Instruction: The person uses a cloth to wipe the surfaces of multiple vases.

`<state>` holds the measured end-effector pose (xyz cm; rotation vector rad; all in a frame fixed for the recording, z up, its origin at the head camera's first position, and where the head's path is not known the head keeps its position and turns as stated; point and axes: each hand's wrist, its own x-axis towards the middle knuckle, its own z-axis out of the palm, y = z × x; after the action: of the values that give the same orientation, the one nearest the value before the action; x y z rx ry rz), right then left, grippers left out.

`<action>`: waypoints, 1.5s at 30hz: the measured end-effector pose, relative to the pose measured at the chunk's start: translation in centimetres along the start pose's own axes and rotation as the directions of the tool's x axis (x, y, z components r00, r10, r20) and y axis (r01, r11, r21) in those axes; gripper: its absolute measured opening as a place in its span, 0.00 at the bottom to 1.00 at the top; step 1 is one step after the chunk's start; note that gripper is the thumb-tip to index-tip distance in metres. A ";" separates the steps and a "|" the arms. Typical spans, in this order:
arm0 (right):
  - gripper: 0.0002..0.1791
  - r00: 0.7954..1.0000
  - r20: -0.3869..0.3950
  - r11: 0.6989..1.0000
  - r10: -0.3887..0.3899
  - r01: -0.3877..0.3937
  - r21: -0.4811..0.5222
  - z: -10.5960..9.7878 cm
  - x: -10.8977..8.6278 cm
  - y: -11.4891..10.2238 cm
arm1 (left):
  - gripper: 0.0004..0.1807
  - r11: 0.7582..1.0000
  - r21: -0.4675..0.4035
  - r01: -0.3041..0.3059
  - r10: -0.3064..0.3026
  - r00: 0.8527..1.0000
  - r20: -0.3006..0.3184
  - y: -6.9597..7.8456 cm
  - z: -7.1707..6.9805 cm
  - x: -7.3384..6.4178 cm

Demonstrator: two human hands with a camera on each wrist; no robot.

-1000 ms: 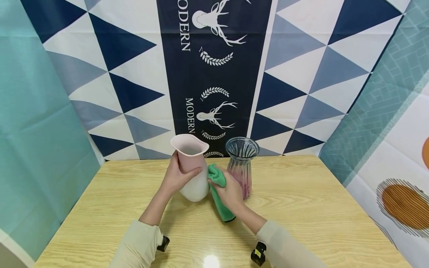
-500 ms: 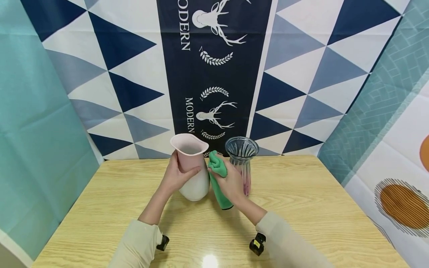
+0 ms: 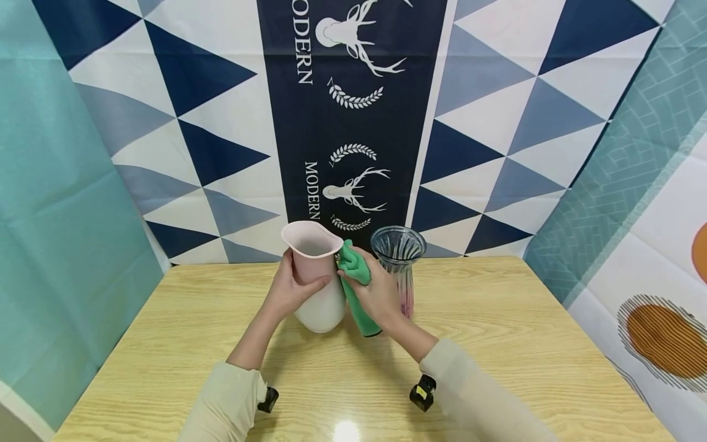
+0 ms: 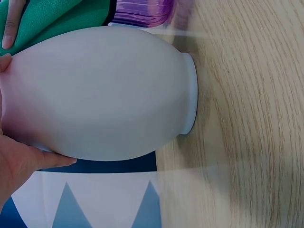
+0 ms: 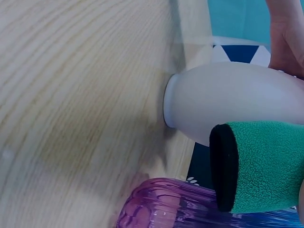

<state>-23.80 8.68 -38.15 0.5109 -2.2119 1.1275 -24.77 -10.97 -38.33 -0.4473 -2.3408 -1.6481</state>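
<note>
A pink-and-white vase [image 3: 320, 310] with a wavy rim stands upright near the back of the table; whether its base touches the wood is hard to tell. My left hand [image 3: 291, 290] grips its neck from the left, thumb across the front. In my right hand [image 3: 381, 294] is a bunched green cloth [image 3: 355, 265], held against the vase's upper right side just under the rim. One end of the cloth hangs down, its dark edge plain in the right wrist view [image 5: 266, 166]. The left wrist view shows the vase's white body [image 4: 104, 95] and foot.
Just right of my right hand stands a ribbed glass vase [image 3: 405, 285], blue at the top and pink below, partly hidden by that hand. Behind the wooden table [image 3: 486, 325] hangs a patterned cloth backdrop [image 3: 486, 123]. Side curtains flank both edges.
My right hand has slid the green cloth upward along the vase's right side, toward the rim and slightly left. The left hand and both vases have stayed in place.
</note>
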 end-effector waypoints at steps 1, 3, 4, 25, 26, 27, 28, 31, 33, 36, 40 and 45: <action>0.29 1.000 0.004 1.000 -0.008 0.008 0.001 0.0 0.1 0.0 | 0.50 1.000 0.002 0.005 -0.005 1.000 0.003 0.0 0.0 0.0; 0.29 1.000 0.018 1.000 -0.026 0.026 -0.007 0.0 0.2 -0.1 | 0.50 1.000 0.007 0.012 -0.012 1.000 0.008 0.0 -0.1 0.0; 0.29 0.999 0.025 0.999 -0.036 0.036 -0.011 0.0 0.2 -0.1 | 0.51 1.000 0.007 0.016 -0.016 1.000 0.011 0.0 -0.1 0.0; 0.26 0.993 0.118 0.999 -0.012 0.016 -0.039 0.3 0.3 0.3 | 0.50 1.000 -0.006 0.023 -0.023 1.000 0.016 0.2 -0.1 0.0; 0.26 0.993 0.121 0.999 -0.009 0.014 -0.040 0.3 0.2 0.4 | 0.50 1.000 -0.004 0.022 -0.022 1.000 0.017 0.2 -0.1 0.0; 0.26 0.993 0.121 0.999 -0.008 0.013 -0.037 0.4 0.2 0.5 | 0.50 1.000 -0.004 0.023 -0.023 1.000 0.018 0.2 -0.1 0.0; 0.26 0.992 0.122 0.999 -0.007 0.011 -0.033 0.4 0.1 0.5 | 0.50 1.000 -0.003 0.025 -0.025 1.000 0.018 0.3 -0.1 0.0; 0.26 0.993 0.121 1.000 -0.006 0.009 -0.024 0.5 -0.3 0.7 | 0.51 1.000 -0.004 0.026 -0.026 0.999 0.022 0.3 -0.1 0.0; 0.26 0.993 0.115 1.000 -0.006 0.008 -0.022 0.5 -0.7 0.9 | 0.51 1.000 -0.010 0.027 -0.027 0.999 0.024 0.3 -0.1 0.0; 0.25 0.994 0.111 1.000 0.008 -0.005 -0.021 0.7 -1.3 1.1 | 0.52 0.999 -0.027 0.019 -0.019 1.000 0.024 0.3 0.0 0.0; 0.25 0.993 0.109 0.999 0.043 -0.041 -0.026 1.0 -2.1 1.6 | 0.50 1.000 -0.026 0.013 -0.013 1.000 0.012 0.5 0.1 0.0; 0.26 0.992 0.105 0.997 0.072 -0.068 -0.041 1.2 -2.9 2.0 | 0.50 1.000 0.024 0.002 -0.001 0.999 -0.032 0.8 0.5 -0.2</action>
<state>-23.19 8.98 -41.80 0.4910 -2.3545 1.1160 -24.30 -10.27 -37.83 -0.4115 -2.3357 -1.6134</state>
